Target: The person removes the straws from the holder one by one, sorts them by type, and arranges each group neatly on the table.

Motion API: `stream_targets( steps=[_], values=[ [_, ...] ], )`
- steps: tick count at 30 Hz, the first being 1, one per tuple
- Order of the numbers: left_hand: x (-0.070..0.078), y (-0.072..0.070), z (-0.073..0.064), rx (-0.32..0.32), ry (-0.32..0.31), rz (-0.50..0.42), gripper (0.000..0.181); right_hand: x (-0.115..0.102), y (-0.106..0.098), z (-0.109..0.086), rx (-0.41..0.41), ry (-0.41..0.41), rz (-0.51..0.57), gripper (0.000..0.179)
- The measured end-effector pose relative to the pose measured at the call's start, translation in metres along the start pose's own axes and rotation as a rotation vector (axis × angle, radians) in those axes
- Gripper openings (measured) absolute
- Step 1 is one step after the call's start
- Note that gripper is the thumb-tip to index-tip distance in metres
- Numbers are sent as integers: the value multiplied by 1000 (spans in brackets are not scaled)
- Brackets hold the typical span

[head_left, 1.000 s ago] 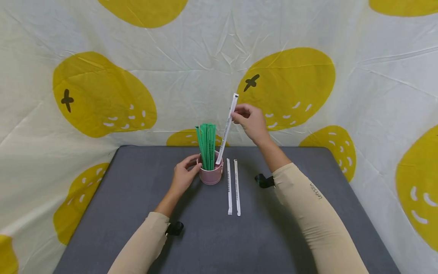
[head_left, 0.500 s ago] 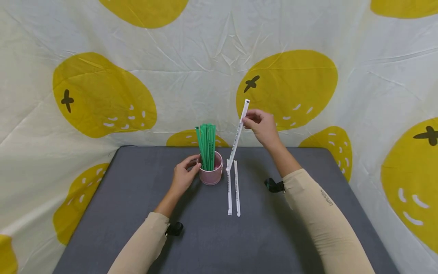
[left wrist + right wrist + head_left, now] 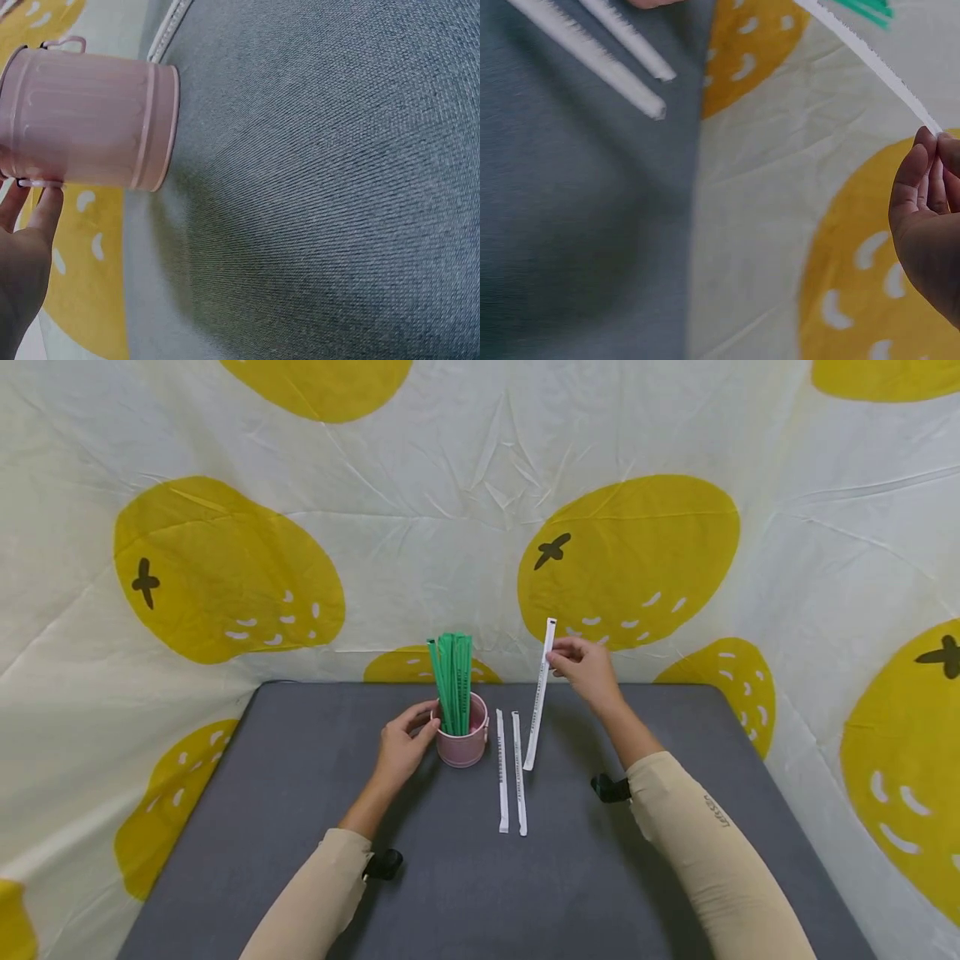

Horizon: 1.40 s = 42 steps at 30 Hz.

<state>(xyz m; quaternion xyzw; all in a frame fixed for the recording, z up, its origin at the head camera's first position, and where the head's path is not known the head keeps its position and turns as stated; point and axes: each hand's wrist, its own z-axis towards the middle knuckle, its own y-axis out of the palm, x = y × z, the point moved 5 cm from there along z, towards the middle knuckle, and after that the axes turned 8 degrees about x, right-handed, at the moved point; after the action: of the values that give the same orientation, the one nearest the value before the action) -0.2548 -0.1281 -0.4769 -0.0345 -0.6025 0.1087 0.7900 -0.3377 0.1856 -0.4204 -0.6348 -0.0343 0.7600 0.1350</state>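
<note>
My left hand (image 3: 402,743) grips the side of a small pink metal bucket (image 3: 461,752), thumb at the near rim. In the left wrist view its fingers (image 3: 46,214) press by the small side handle of the bucket (image 3: 94,120). Green-wrapped straws (image 3: 453,681), several in a bundle, stand upright in the bucket. To the right, my right hand (image 3: 588,672) pinches a white paper-wrapped straw (image 3: 539,702) between thumb and fingertips, near its upper end. It hangs slightly tilted, its lower end close over the table beside two other white wrapped straws (image 3: 502,777) lying parallel.
The dark grey table (image 3: 465,885) ends at its back edge just beyond the bucket. Behind it hangs a white cloth (image 3: 420,560) printed with yellow fruit. A black wrist camera (image 3: 609,787) sits at each wrist.
My right hand has moved right and then down with the white straw, from over the bucket to the right of the two lying straws. The left hand has stayed at the bucket.
</note>
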Motion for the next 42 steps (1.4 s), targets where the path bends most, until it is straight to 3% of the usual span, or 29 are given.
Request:
stream_targets(
  steps=[10, 19, 34, 39, 42],
  values=[
    [-2, 3, 1, -5, 0, -7, 36, 47, -4, -13, -34, 63, -101, 31],
    [-3, 4, 1, -12, -24, -11, 38, 95, 9, -26, -72, 85, -214, 26],
    [-6, 1, 4, -5, -36, 23, 38, 120, 29, -41, -107, 188, -244, 23],
    [-11, 4, 5, 9, -5, 66, 36, 126, 33, -44, -110, 220, -230, 23],
    [-12, 4, 5, 18, -4, 47, 34, 131, 34, -46, -124, 238, -224, 22]
  ],
)
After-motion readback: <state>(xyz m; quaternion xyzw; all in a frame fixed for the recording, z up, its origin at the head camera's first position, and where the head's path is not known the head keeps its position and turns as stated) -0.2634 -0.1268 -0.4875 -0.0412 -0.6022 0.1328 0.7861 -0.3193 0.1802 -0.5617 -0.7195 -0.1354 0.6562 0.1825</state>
